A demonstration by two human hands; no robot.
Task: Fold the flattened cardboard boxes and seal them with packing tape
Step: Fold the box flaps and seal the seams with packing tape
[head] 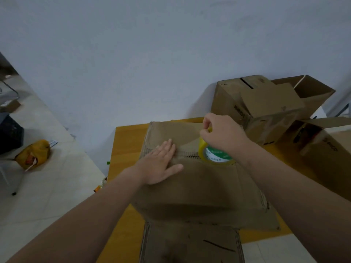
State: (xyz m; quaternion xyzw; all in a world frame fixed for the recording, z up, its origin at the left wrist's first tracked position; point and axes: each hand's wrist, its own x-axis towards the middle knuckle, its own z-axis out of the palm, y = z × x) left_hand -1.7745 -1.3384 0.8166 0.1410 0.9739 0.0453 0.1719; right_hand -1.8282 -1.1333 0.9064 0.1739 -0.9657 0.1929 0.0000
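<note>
Cardboard box sits on the yellow desk, top flaps folded down, seam facing up. Left hand lies flat, fingers straight, pressing the flaps at the seam; right hand grips the tape roll standing on the seam, just right.

Cardboard box: brown corrugated, upright on yellow table, top flaps folded shut, seam running across top. Tape roll: yellowish clear tape, green-white core, standing on edge on seam, right of centre, gripped by right hand. Whether strip already lies along seam: cannot tell.
</note>
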